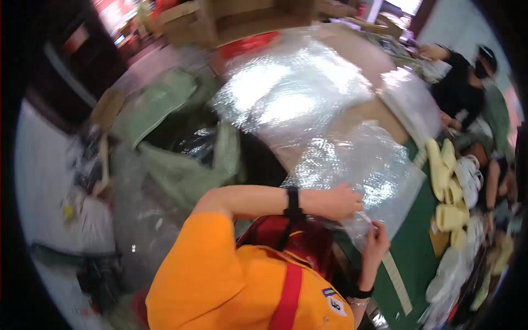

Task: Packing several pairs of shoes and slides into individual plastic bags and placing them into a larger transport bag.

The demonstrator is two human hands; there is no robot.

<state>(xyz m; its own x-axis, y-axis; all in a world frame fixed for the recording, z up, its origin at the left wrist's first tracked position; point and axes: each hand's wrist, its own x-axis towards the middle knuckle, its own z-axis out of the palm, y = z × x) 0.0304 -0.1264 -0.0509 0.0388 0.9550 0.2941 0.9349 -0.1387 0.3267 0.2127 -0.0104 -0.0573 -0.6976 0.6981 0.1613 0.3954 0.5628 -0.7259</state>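
Green sack (158,105) at left, then shiny clear wrap (352,159) spread on the green bench (410,269)
Over the wrap: curled left hand (338,202), small white piece (365,218), bent-fingered right hand (375,242), whether either clamps it I can't tell; yellow slippers (439,173) at right

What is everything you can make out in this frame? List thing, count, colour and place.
Plastic sheets: at least two, clear and shiny, across the table
Table: one, green where bare, right of centre
Strip: one, pale, ruler-like, lower right
Slippers: several, pale yellow, right side
Shoe: at least one, white, beside the slippers
Sack: at least one, pale green, left
Cardboard box: one, brown, top centre
Co-worker: at least one, black clothing, upper right
Shirt: one, orange, bottom
Left hand: one, bare, black wristband, over the plastic
Right hand: one, bare, black wristband, just below the left
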